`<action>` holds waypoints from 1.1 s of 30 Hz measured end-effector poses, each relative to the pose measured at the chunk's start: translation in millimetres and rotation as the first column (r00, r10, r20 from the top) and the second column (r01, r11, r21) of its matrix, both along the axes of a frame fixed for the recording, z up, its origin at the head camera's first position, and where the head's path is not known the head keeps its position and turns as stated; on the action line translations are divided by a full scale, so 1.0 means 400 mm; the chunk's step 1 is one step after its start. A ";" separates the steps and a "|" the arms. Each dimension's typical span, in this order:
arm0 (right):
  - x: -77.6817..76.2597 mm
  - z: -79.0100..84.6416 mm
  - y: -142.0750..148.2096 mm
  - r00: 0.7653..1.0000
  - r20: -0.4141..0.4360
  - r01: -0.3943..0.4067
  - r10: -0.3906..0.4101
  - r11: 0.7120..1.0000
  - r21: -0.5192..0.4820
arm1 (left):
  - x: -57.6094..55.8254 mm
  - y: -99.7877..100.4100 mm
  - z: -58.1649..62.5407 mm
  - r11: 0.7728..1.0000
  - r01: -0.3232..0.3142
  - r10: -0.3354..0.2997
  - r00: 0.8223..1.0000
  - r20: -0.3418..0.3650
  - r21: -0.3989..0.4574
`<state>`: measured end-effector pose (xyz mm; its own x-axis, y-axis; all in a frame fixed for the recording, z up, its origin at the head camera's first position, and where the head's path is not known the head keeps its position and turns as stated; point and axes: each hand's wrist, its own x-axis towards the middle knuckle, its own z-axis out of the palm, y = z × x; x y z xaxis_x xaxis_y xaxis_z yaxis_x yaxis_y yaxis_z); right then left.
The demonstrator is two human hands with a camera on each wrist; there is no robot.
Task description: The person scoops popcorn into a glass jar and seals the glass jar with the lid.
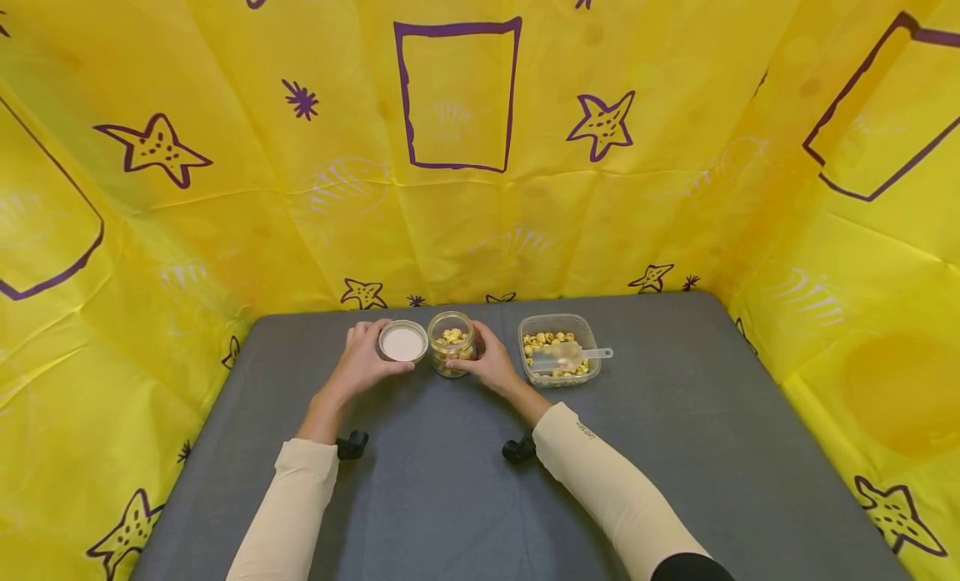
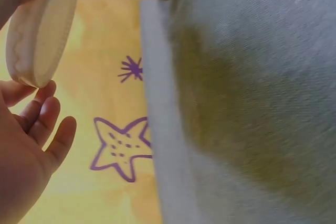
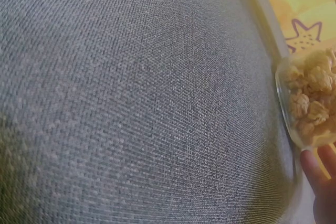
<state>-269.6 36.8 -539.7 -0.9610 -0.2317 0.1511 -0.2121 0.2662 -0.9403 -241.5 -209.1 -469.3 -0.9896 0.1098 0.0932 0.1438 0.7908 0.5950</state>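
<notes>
My left hand (image 1: 362, 366) pinches a round jar lid (image 1: 402, 344) by its rim, tilted so its white inner face shows. In the left wrist view the lid (image 2: 43, 30) is off the table, between the thumb and fingertips. Just to its right stands an uncovered clear jar (image 1: 442, 366) with caramel popcorn (image 1: 453, 337) inside. My right hand (image 1: 493, 364) grips this jar from its right side, thumb at the front. Popcorn (image 3: 317, 85) shows through the jar wall in the right wrist view, where most of the right hand is cut off.
A clear plastic tub (image 1: 534, 323) of popcorn stands right of the right hand. Across it lies a translucent scoop (image 1: 555, 358), its handle over the tub's right rim. Grey cloth covers the table (image 1: 442, 498). A yellow patterned curtain (image 1: 465, 231) rises along the back and sides.
</notes>
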 end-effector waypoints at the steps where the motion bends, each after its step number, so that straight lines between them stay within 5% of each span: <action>1: 0.000 0.000 0.001 1.000 -0.004 0.004 -0.004 1.000 0.002 | -0.004 0.001 0.005 1.000 0.009 -0.009 1.000 -0.003 -0.006; 7: -0.001 -0.002 0.003 1.000 -0.020 0.010 -0.009 1.000 0.009 | -0.021 0.004 0.024 0.999 0.044 -0.044 0.999 -0.025 -0.028; 17: -0.004 -0.005 -0.005 1.000 -0.028 0.002 -0.002 1.000 0.024 | -0.021 0.004 0.007 0.982 0.063 -0.057 0.998 -0.037 0.179; 33: -0.005 -0.006 0.001 0.999 -0.031 0.009 -0.008 0.999 0.033 | -0.034 0.042 0.012 0.934 0.042 -0.029 0.999 -0.042 0.354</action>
